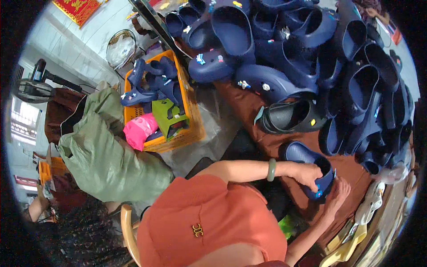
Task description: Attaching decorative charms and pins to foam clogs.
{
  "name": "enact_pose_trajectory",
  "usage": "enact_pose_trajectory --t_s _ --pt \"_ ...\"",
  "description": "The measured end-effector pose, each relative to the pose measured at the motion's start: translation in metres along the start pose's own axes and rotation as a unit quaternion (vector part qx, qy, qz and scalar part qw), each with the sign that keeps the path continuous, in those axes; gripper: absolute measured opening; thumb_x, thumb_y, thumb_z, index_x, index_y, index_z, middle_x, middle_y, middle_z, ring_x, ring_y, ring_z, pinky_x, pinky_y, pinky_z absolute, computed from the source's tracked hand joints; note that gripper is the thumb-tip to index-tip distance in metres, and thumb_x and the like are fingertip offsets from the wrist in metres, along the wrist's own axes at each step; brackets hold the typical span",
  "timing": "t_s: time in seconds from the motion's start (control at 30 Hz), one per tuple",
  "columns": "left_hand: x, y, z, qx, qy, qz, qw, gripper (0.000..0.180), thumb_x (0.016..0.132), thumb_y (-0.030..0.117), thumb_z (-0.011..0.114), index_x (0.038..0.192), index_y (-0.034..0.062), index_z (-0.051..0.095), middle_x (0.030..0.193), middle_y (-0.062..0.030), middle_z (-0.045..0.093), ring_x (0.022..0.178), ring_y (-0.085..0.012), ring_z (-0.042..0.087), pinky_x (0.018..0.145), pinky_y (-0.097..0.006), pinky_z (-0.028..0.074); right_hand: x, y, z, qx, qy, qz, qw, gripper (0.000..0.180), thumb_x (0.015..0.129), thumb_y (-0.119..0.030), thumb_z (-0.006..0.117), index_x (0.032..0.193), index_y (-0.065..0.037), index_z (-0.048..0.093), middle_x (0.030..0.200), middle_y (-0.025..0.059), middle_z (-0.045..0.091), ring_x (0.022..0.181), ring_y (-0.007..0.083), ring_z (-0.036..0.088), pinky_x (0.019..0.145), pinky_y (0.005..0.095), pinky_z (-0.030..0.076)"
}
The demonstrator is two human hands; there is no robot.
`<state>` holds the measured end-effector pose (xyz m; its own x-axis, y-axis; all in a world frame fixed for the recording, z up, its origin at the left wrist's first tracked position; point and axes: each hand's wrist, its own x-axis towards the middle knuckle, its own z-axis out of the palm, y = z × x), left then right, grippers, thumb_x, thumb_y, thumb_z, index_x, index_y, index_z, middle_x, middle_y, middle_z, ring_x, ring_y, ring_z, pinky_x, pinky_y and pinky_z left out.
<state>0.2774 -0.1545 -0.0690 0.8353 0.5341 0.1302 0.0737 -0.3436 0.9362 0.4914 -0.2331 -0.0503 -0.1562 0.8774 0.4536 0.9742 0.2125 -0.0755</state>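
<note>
A navy blue foam clog (299, 152) lies on the brown cloth in front of me. My left hand (307, 175), with a green bangle at its wrist, is closed on the clog, its fingers curled into the opening. My right hand (339, 194) is at the clog's toe, fingertips bent against its side beside small colourful charms (318, 194). Whether those fingertips pinch a charm is hidden. Just beyond lies a black clog (290, 116) with a yellow charm on it.
Navy clogs (284, 58) are heaped across the far side and right of the brown cloth (262, 147). An orange crate (195, 127) holds clogs, a pink bag and a green box. A green woven sack (111, 155) stands left of me. Another person (84, 231) sits behind at left.
</note>
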Motion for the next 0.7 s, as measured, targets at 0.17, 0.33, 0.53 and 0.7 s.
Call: enact_pose_trajectory --t_s 0.17,0.33,0.53,0.7 --pt "0.004 0.003 -0.003 0.025 -0.012 0.005 1.000 0.045 0.068 0.038 0.069 0.072 -0.0051 0.058 0.065 -0.0219 0.058 0.062 -0.0345 0.058 0.058 -0.044 0.043 0.016 -0.004 -0.011 0.003 -0.059 -0.044 0.997 0.019 0.084 -0.007 0.048 0.098 -0.002 0.060 0.100 0.0133 0.060 0.102 0.0321 0.053 0.097 0.0452 0.035" --pt "0.002 0.010 -0.006 0.026 -0.024 0.009 0.999 0.050 0.072 0.043 0.068 0.074 -0.0058 0.058 0.065 -0.0225 0.058 0.062 -0.0359 0.057 0.059 -0.045 0.044 0.013 -0.007 -0.016 -0.001 -0.048 -0.047 0.998 0.017 0.077 -0.003 0.052 0.091 -0.003 0.060 0.087 0.0145 0.055 0.091 0.0338 0.051 0.090 0.0470 0.039" --pt "-0.002 0.006 -0.003 0.055 -0.025 -0.026 0.998 0.045 0.077 0.042 0.065 0.081 -0.0024 0.061 0.070 -0.0208 0.061 0.066 -0.0333 0.060 0.062 -0.042 0.045 0.003 -0.040 -0.015 -0.006 -0.018 0.038 0.999 0.022 0.082 -0.005 0.052 0.102 -0.001 0.059 0.101 0.0144 0.057 0.099 0.0326 0.053 0.095 0.0474 0.038" --pt "-0.010 0.018 0.000 0.159 -0.011 -0.060 0.985 0.047 0.077 0.048 0.066 0.085 0.0016 0.063 0.079 -0.0207 0.064 0.076 -0.0380 0.061 0.069 -0.046 0.045 -0.013 -0.042 -0.008 -0.024 -0.023 0.073 0.997 0.034 0.086 -0.005 0.052 0.119 -0.001 0.053 0.122 0.0138 0.053 0.117 0.0321 0.047 0.102 0.0470 0.031"
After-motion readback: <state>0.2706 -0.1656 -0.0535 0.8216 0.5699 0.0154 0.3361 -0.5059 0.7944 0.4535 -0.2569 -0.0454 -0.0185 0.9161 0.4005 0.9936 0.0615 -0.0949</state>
